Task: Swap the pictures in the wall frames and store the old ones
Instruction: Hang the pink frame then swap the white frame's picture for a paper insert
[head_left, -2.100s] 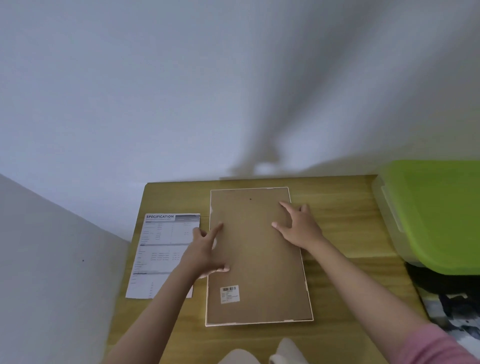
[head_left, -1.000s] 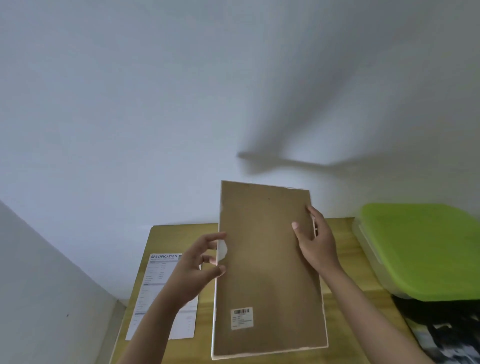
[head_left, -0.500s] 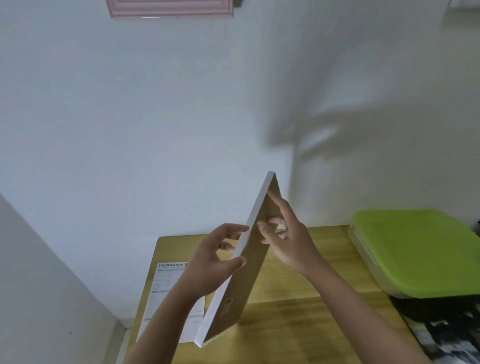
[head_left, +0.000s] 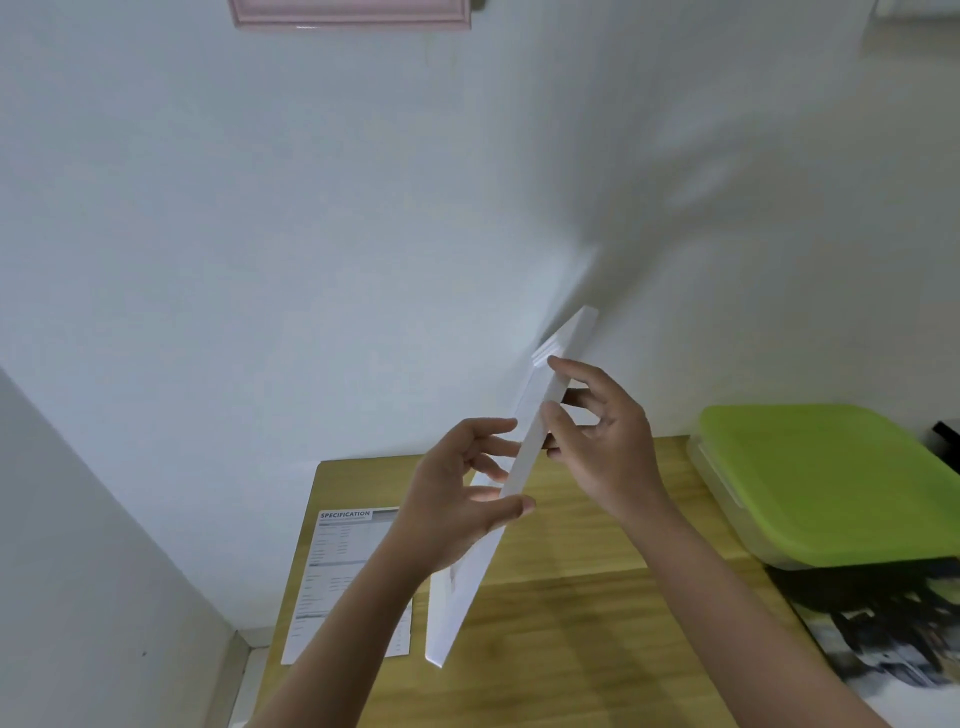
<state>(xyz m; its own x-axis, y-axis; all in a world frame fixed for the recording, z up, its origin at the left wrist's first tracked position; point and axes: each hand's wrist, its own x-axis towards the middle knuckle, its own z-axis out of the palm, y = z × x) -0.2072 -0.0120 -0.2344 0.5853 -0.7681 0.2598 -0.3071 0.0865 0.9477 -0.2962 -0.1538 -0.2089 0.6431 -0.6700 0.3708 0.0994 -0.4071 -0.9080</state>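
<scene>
Frame (head_left: 524, 457): white, thin, rigid; held edge-on and tilted above the counter (head_left: 571, 623), lower corner near the sheet (head_left: 343, 571). Left hand (head_left: 457, 499): thumb and fingers pinching the long edge at mid-length. Right hand (head_left: 602, 447): fingers curled round the upper part, thumb on the near edge. Handling, judged: light, stiff, smooth and likely slippery; any glazing fragile; corners prone to knocks. Best hold: both long edges, palms off the face. Green-lidded box (head_left: 831, 478) at right; pink frame (head_left: 353, 15) on wall above.

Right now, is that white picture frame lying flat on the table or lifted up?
Lifted and turned edge-on: the white picture frame is held tilted between the left hand and right hand above the table.
</scene>
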